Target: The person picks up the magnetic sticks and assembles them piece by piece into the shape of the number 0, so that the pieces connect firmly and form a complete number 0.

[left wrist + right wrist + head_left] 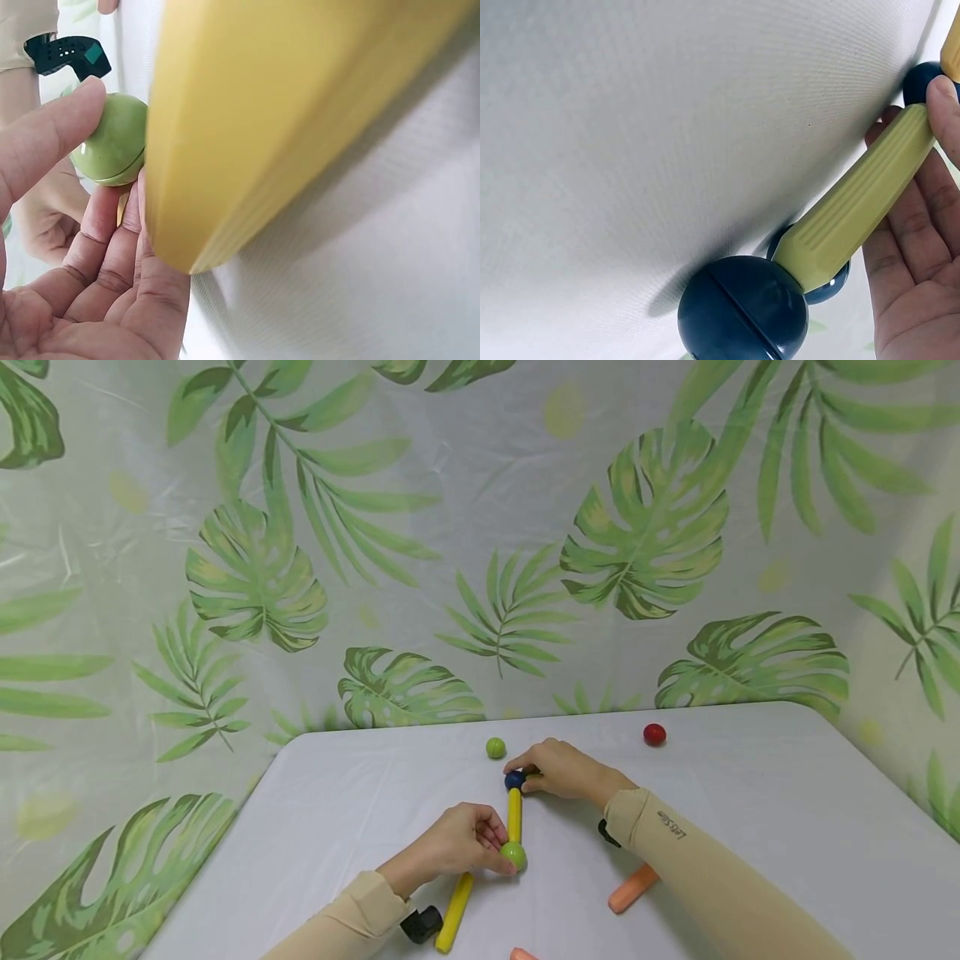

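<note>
My left hand (457, 843) pinches a green ball (513, 856) between thumb and fingers; the left wrist view shows this green ball (116, 139) close up. A yellow stick (514, 814) runs from it to a dark blue ball (515, 780), which the fingers of my right hand (566, 770) hold. In the right wrist view, a yellow-green stick (855, 202) stretches from near the held blue ball to another dark blue ball (742, 311); whether it joins the held one I cannot tell. A loose yellow stick (454, 914) lies beside my left wrist.
Beyond the hands lie a second green ball (496, 747) and, farther right, a red ball (655, 735). An orange stick (632, 889) is partly under my right sleeve. Another orange piece (521, 954) shows at the lower frame edge. A leaf-patterned sheet (405, 568) hangs behind the white table (750, 760).
</note>
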Motion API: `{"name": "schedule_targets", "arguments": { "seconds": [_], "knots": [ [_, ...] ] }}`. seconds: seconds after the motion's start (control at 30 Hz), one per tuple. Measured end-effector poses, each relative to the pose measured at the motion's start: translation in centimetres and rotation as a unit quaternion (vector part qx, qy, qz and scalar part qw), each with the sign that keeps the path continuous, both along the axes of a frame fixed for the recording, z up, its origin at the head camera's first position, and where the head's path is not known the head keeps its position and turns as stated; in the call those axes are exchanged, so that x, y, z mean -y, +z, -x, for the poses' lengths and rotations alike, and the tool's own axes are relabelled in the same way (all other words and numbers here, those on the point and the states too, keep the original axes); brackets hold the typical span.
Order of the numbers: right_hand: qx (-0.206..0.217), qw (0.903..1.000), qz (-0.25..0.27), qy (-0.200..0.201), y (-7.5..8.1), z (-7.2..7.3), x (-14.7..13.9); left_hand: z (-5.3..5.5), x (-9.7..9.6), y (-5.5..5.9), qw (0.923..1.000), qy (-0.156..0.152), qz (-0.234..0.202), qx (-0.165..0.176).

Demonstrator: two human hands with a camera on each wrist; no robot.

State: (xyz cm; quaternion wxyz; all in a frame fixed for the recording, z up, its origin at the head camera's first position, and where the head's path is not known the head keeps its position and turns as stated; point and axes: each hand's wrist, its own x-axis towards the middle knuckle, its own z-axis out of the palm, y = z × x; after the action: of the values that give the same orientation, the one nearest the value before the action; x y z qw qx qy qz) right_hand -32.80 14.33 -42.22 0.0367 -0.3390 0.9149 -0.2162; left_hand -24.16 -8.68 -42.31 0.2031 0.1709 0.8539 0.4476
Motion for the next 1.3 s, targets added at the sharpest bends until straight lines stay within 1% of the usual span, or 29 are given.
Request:
{"name": "schedule_targets", "arguments": {
  "seconds": [0.13, 0.5, 0.63, 0.73, 0.8, 0.9, 1.0, 1.07, 1.17, 1.23, 1.3],
  "knots": [
    [-0.002, 1.0, -0.002, 0.0, 0.0, 0.0, 0.0, -0.1, 0.1, 0.1, 1.0, -0.004, -0.002, 0.0],
    [0.012, 0.9997, -0.013, -0.016, -0.3, 0.2, 0.2, 0.0, 0.2, -0.1, 0.9999, -0.01, 0.003, -0.003],
    [0.014, 0.9997, -0.009, -0.017, -0.3, 0.1, 0.2, -0.2, 0.5, 0.2, 0.9997, -0.006, 0.013, -0.021],
    [0.01, 0.9998, -0.006, -0.015, -0.2, 0.0, 0.2, -0.6, 0.7, 0.7, 0.9987, -0.006, 0.022, -0.046],
    [0.009, 0.9999, -0.005, -0.013, -0.1, 0.0, 0.2, -0.9, 0.7, 1.1, 0.9977, -0.013, 0.025, -0.062],
    [0.01, 0.9998, -0.006, -0.014, 0.0, -0.1, 0.1, -1.7, 0.8, 1.6, 0.9961, -0.043, 0.022, -0.074],
    [0.011, 0.9998, -0.005, -0.014, 0.0, -0.1, 0.1, -2.6, 0.9, 2.0, 0.9927, -0.091, 0.02, -0.077],
    [0.009, 0.9999, -0.006, -0.013, 0.0, 0.0, 0.1, -3.3, 0.8, 2.1, 0.9885, -0.128, 0.023, -0.077],
    [0.006, 0.9999, -0.009, -0.013, 0.0, 0.0, 0.2, -4.1, 0.6, 2.1, 0.9777, -0.184, 0.041, -0.093],
    [0.004, 0.9998, -0.014, -0.014, 0.0, 0.0, 0.2, -4.6, 0.5, 2.0, 0.9677, -0.217, 0.061, -0.113],
    [0.004, 0.9998, -0.016, -0.015, -0.1, 0.0, 0.2, -5.0, 0.4, 1.8, 0.9574, -0.244, 0.081, -0.132]
  ]
}}
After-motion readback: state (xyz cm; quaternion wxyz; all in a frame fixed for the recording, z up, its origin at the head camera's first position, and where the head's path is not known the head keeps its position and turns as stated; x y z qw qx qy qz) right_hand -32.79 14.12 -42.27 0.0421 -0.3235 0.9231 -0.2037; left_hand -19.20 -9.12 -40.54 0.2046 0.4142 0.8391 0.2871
